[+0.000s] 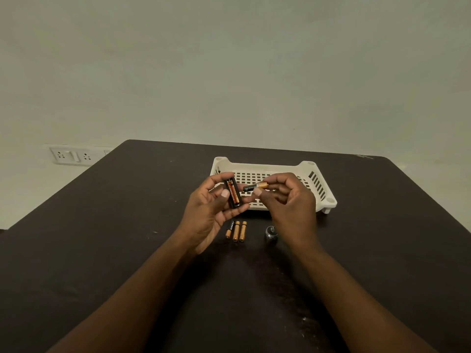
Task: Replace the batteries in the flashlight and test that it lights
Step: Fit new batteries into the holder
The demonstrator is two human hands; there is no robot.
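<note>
My left hand grips the light, stiff holder by its sides; my right hand pinches a small, smooth battery at its middle.

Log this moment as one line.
left hand: holds battery holder | right hand: pinches battery | three batteries on table

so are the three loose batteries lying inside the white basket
No, the three loose batteries lie on the table in front of the white basket.

Copper-and-black batteries, black holder, white slotted basket, dark table
</note>
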